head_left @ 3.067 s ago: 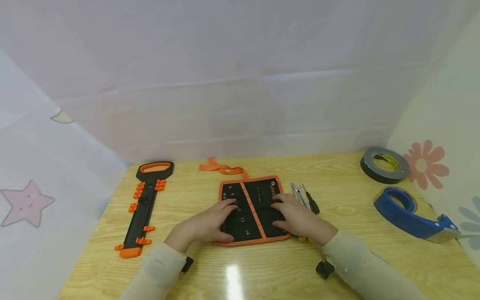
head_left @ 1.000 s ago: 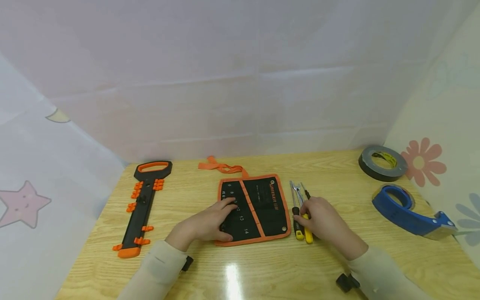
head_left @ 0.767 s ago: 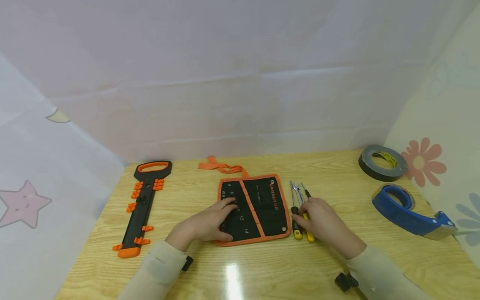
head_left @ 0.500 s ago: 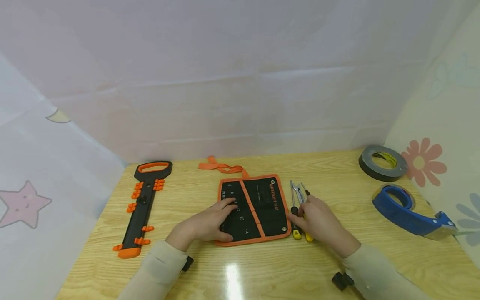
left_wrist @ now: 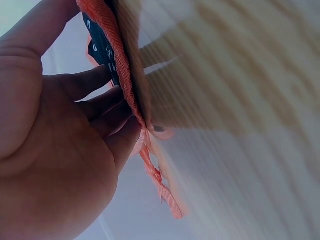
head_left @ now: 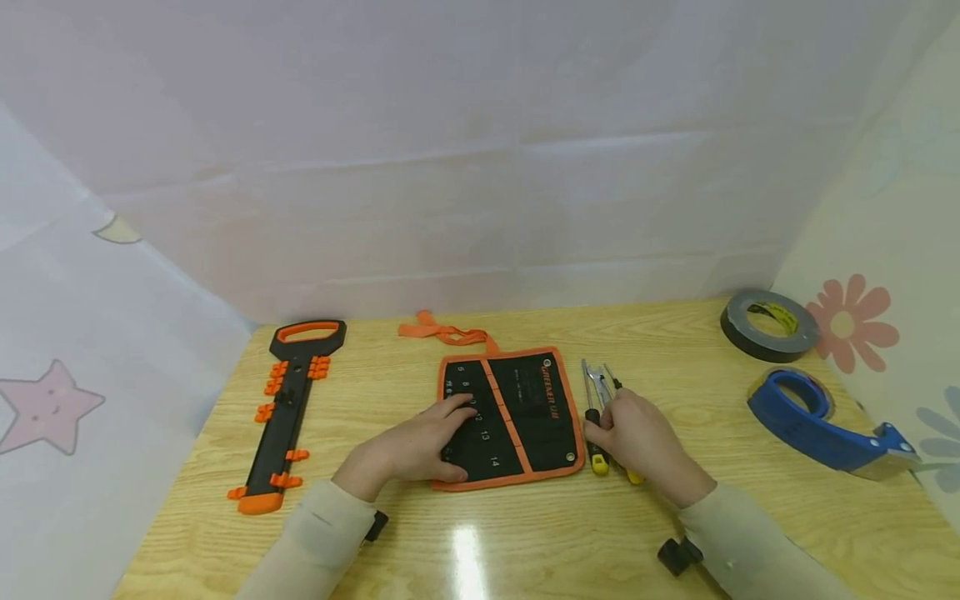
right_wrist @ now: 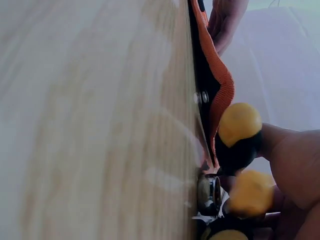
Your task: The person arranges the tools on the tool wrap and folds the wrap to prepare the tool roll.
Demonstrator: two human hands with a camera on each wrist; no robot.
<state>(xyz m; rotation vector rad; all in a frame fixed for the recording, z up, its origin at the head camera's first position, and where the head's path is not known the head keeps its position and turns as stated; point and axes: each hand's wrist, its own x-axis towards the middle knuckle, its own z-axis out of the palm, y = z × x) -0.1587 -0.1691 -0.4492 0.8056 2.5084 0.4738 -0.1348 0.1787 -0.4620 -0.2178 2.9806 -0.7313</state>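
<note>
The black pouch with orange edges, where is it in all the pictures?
Head: the black pouch is below the middle, slightly right.
Left wrist: the black pouch is at the upper left.
Right wrist: the black pouch runs down from the top, right of centre.
Landmark in all three: the left hand.

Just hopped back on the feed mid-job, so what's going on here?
A person's left-hand grip rests on the left part of a black-and-orange tool pouch, laid flat on the table. The right-hand grip is curled over tools beside the pouch's right edge, thumb at a black-and-yellow screwdriver; exactly which ones it holds is hidden. The tape roll and blue tape dispenser sit farther right, untouched.
</note>
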